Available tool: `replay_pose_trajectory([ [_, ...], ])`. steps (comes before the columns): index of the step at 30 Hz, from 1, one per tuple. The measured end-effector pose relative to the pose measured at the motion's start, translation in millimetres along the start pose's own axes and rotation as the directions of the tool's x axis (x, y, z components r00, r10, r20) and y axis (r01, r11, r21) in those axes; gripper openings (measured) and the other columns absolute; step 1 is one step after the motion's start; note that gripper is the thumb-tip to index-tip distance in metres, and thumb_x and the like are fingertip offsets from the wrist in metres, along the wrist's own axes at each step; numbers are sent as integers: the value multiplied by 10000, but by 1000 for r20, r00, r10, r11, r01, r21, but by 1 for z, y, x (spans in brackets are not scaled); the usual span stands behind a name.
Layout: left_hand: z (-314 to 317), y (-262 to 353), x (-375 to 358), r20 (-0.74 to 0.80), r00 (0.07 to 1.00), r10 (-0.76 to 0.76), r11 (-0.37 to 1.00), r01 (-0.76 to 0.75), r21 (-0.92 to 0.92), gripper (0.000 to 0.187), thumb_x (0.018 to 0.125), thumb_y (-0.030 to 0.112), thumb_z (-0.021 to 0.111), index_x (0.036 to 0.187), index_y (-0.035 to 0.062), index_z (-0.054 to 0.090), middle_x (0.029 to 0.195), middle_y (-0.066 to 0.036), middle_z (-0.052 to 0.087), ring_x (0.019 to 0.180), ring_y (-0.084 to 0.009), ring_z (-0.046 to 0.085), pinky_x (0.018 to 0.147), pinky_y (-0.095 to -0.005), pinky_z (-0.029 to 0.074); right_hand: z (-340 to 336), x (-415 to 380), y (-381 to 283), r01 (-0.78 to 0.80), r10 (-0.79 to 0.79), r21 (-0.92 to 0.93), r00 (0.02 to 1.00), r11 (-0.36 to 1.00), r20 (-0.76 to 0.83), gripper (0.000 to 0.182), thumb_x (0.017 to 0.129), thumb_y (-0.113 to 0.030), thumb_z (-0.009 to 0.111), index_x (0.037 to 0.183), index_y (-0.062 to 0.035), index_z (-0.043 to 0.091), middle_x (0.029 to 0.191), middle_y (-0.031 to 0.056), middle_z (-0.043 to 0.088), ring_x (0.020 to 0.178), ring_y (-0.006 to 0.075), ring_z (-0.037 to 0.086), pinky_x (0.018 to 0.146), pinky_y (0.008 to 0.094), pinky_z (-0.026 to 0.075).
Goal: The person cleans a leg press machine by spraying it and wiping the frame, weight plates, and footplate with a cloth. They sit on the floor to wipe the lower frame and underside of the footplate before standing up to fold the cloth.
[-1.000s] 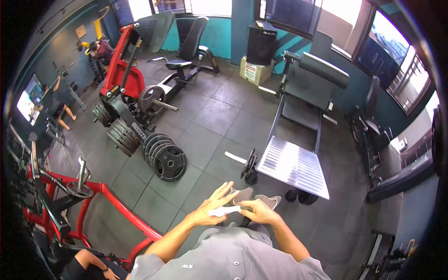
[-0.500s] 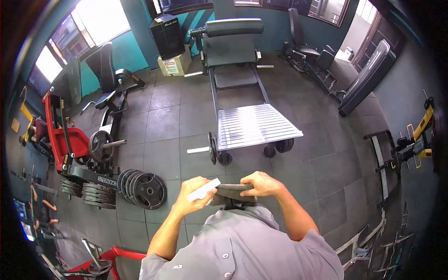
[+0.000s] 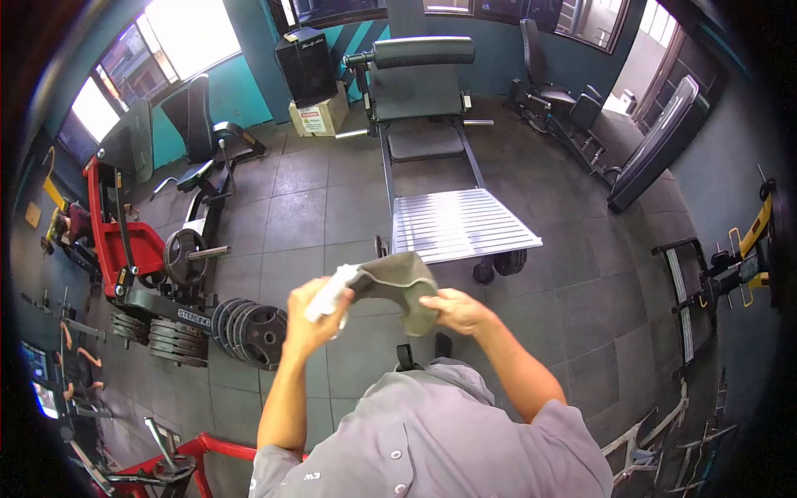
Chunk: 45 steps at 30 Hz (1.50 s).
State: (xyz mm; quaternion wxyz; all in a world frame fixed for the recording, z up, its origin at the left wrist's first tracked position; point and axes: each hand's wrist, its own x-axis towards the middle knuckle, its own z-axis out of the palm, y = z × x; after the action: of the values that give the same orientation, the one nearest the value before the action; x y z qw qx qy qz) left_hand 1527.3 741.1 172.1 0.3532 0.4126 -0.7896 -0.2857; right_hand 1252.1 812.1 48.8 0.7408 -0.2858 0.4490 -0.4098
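Note:
A grey-green cloth (image 3: 398, 274) is stretched in a bent shape between my hands, in front of my body and above the floor. My left hand (image 3: 309, 319) is closed around a white object (image 3: 334, 290), whose kind I cannot make out, and around the cloth's left end. My right hand (image 3: 462, 312) pinches the cloth at its right side, where a flap hangs down. Beyond the cloth stands a leg press machine with a ribbed metal footplate (image 3: 457, 224); the cloth overlaps its near edge in view but seems apart from it.
Weight plates (image 3: 264, 336) stand in a row at the left, by a red machine (image 3: 137, 253). A black speaker (image 3: 303, 66) rests on a box (image 3: 320, 116) at the back. A red frame (image 3: 199, 448) lies close by at lower left. More gym machines line the right wall.
Both hands have moved forward, away from my waist, and lifted the cloth. It is now spread and bent rather than held flat near my shirt. The view has shifted slightly.

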Motion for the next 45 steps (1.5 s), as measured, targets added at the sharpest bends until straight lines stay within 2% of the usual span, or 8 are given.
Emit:
replay_pose_trajectory([
  [4, 39, 10, -26, 286, 958, 3, 994, -33, 101, 255, 813, 249, 701, 971, 49, 692, 842, -157, 686, 790, -346, 665, 705, -425, 524, 57, 12, -8, -64, 21, 330, 991, 942, 134, 308, 981, -259, 541, 1167, -15, 566, 1103, 99, 626, 979, 220, 633, 881, 413, 526],
  [11, 42, 2, -66, 476, 814, 333, 928, -373, -11, 424, 823, 262, 691, 1189, 53, 645, 1192, -177, 652, 1103, -333, 628, 953, -410, 489, 40, 24, 14, 116, -112, -107, 993, 988, 45, 207, 910, -80, 598, 1103, -7, 596, 999, 39, 627, 920, 145, 590, 825, 305, 487],
  [15, 22, -3, -75, 569, 816, 106, 975, 27, -220, 386, 803, 177, 683, 1170, 59, 664, 1238, -166, 632, 1116, -336, 615, 934, -399, 499, 46, -4, -32, 157, -141, -518, 987, 841, 72, 227, 872, -72, 503, 1055, 3, 617, 898, 4, 609, 843, 116, 544, 791, 300, 463],
  [20, 13, 12, -71, 282, 927, 249, 954, -184, -237, 402, 699, 17, 645, 1101, 21, 672, 1147, -130, 643, 1065, -307, 606, 914, -384, 496, 45, -24, -59, 245, -39, -667, 950, 704, 309, 302, 815, -61, 468, 1063, 22, 619, 864, 4, 623, 810, 99, 538, 758, 264, 451],
  [24, 23, 26, -62, 279, 872, 401, 915, -371, -156, 603, 628, 9, 649, 1227, 48, 595, 1223, -137, 601, 1087, -334, 570, 920, -401, 491, 71, -49, -91, 311, -9, -851, 940, 423, 340, 290, 769, -131, 485, 973, 33, 610, 822, 225, 632, 757, 304, 612, 727, 389, 479],
  [31, 35, 39, -59, 583, 767, 267, 942, -336, 11, 657, 698, 115, 679, 1323, 90, 477, 1168, -93, 608, 1022, -296, 579, 753, -405, 545, 72, -82, -107, 324, 62, -934, 940, 150, 335, 265, 749, -169, 527, 888, 44, 601, 721, 231, 611, 675, 364, 607, 666, 430, 464],
  [36, 43, 43, -57, 685, 651, 328, 864, -500, 62, 689, 740, 216, 708, 1368, 132, 441, 1204, -94, 545, 1046, -267, 565, 724, -389, 559, 65, -115, -115, 319, 73, -873, 927, 368, 369, 226, 748, -142, 539, 861, 48, 588, 591, 132, 552, 507, 213, 508, 513, 365, 411],
  [45, 56, 71, -42, 577, 577, 578, 803, -526, -278, 394, 727, 160, 706, 1107, 72, 648, 1206, -72, 527, 991, -261, 569, 747, -377, 538, 43, -118, -109, 368, -156, -816, 930, 446, 334, 220, 713, -142, 571, 832, 43, 580, 632, 213, 554, 538, 287, 522, 564, 389, 434],
])
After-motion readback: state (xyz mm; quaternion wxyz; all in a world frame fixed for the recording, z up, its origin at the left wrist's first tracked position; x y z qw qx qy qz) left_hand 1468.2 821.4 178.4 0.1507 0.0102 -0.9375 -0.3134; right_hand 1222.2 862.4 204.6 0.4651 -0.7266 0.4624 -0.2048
